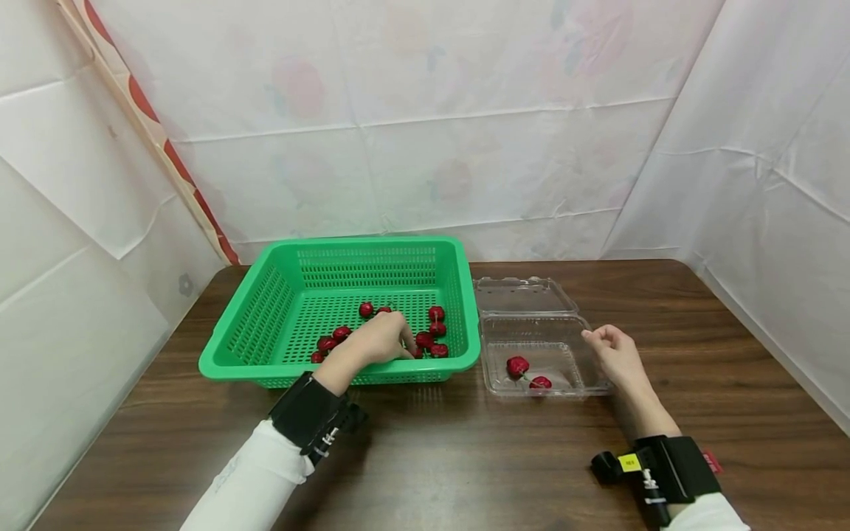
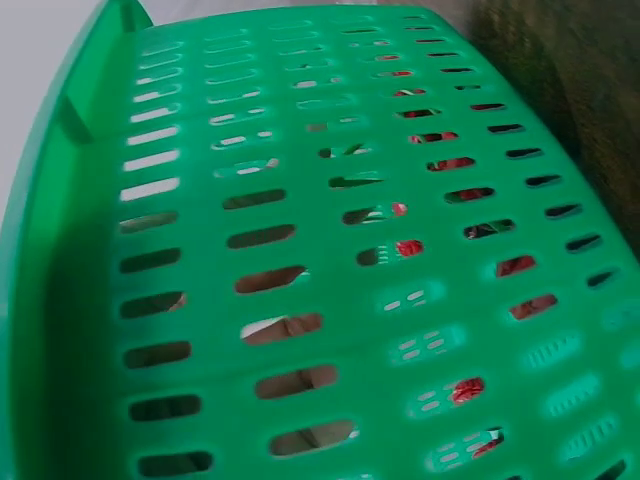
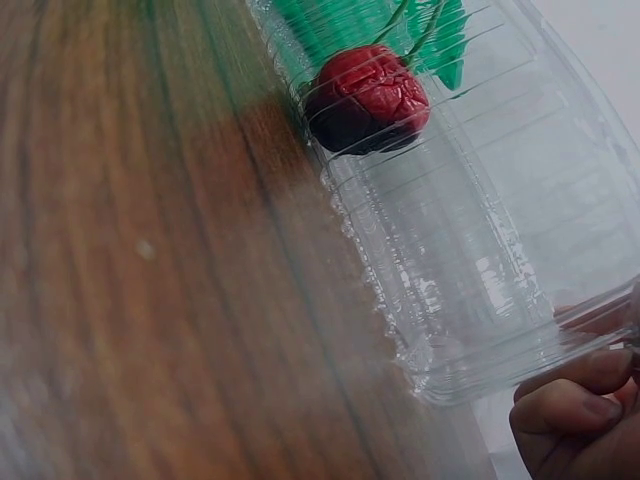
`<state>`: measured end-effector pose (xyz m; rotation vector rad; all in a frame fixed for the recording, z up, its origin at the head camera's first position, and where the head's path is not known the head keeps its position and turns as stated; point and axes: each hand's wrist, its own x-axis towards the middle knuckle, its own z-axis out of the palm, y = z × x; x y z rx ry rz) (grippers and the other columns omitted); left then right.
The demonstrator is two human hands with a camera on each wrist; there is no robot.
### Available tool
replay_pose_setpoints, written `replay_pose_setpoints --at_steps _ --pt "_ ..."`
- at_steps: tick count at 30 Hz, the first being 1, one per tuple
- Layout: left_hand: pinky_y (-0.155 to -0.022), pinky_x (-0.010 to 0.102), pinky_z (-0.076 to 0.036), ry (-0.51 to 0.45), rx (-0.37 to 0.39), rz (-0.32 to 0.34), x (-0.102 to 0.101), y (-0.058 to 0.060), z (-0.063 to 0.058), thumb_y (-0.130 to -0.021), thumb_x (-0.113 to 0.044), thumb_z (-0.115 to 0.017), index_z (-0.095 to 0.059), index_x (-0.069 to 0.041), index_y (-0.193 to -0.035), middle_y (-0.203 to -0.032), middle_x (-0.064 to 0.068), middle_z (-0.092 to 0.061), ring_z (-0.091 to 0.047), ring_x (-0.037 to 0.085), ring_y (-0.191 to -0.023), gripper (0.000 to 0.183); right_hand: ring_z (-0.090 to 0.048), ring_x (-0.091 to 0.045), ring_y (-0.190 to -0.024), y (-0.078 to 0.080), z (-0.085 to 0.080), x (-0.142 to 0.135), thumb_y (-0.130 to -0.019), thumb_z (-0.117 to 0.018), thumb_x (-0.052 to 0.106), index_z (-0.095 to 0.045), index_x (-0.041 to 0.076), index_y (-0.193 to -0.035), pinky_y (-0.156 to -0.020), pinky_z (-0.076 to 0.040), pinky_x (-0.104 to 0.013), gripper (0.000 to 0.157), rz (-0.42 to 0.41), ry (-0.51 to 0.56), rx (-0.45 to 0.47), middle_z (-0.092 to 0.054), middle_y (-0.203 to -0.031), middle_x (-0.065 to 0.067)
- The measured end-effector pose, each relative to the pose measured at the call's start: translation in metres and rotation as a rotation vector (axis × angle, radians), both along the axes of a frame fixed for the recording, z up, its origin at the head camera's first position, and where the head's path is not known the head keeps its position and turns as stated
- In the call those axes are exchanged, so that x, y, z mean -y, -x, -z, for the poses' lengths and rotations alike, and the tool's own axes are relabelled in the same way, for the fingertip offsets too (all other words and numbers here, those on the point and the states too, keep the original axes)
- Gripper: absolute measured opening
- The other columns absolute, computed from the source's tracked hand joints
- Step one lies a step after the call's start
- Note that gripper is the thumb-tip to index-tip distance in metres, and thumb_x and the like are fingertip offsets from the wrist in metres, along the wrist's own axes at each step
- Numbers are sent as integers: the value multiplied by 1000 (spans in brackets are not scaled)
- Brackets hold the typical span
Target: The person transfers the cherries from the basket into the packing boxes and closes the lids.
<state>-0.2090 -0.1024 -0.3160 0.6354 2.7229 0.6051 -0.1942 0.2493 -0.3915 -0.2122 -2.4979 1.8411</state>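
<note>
Several dark red cherries [image 1: 341, 332] lie in a green plastic basket [image 1: 219, 361]. My left hand [image 1: 381, 338] reaches over the basket's near rim, its fingertips down beside a cherry [image 1: 417, 353]; whether they pinch it is unclear. In the left wrist view the slotted basket wall [image 2: 330, 230] hides most of that hand. At the right, my right hand [image 1: 617, 355] pinches the right rim of a clear plastic clamshell box [image 1: 564, 361]. Two cherries [image 1: 517, 366] lie inside the box; one wrinkled cherry [image 3: 368, 100] with green stems shows through its wall in the right wrist view.
The box's lid [image 1: 524, 296] lies folded open toward the back. Basket and box stand side by side on a dark wooden table [image 1: 451, 457]. White sheeting [image 1: 398, 147] hangs behind the table and along both sides.
</note>
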Motion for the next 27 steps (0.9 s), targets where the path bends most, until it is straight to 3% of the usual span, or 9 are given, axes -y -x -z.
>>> replay_pose_setpoints --at_steps 7,15,21,27 --pt "-56 26 -46 -5 -8 11 3 3 3 -77 -8 -68 -71 -7 -70 -68 2 -64 -56 13 -59 7 -28 -4 -39 0 -1 0 -92 -48 23 -39 4 -80 -37 -28 -21 25 -7 5 -5 -31 -48 10" --pt "-52 23 -36 -19 -51 3 3 3 2 -80 -3 -64 -69 -8 -62 -60 0 -61 -48 10 -49 19 -28 -4 -40 -1 -2 1 -92 -48 24 -39 4 -81 -38 -28 -21 25 2 -8 7 -31 -50 9" --pt "-55 25 -40 -44 -90 -42 7 -1 1 -80 -4 -63 -69 -7 -66 -61 -1 -60 -46 9 -50 16 -28 -4 -40 -1 -2 1 -92 -48 25 -39 4 -82 -39 -29 -21 25 7 -22 9 -31 -51 9" --pt "-55 25 -38 -118 -106 -44 13 -5 -1 -80 -2 -61 -69 -4 -70 -61 1 -60 -42 9 -50 13 -28 -4 -40 -1 -2 1 -92 -48 25 -39 4 -81 -38 -28 -21 25 6 -10 11 -31 -51 9"
